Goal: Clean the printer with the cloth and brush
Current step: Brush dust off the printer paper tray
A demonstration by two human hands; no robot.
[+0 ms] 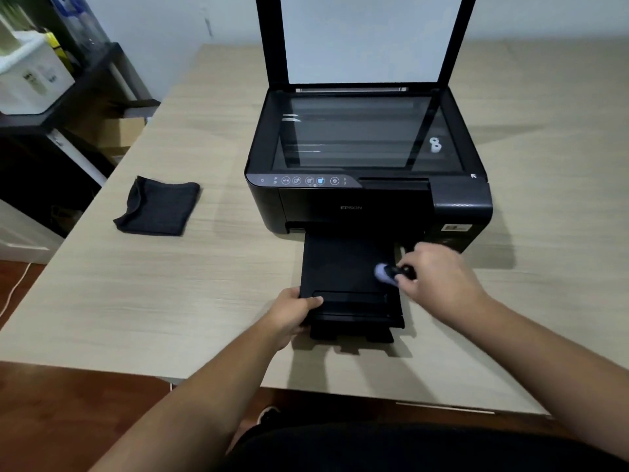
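Bare table (221, 301) lies open between the folded cloth (158, 207) and the printer (354, 199). The raised scanner lid (366, 39) blocks the back; the pulled-out tray (343, 267) juts toward the near edge, gripped by the left hand (292, 311), the right hand (439, 277) holding a brush (386, 274) over it

Reaching forward with both arms (218, 386) over near tabletop (170, 301) edge. Gripping tray (343, 267) corner with left hand (292, 310), thumb on top; pinching brush (386, 273) with right hand (439, 277).

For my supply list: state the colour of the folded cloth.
The cloth is dark charcoal, near black; head view shows it best.
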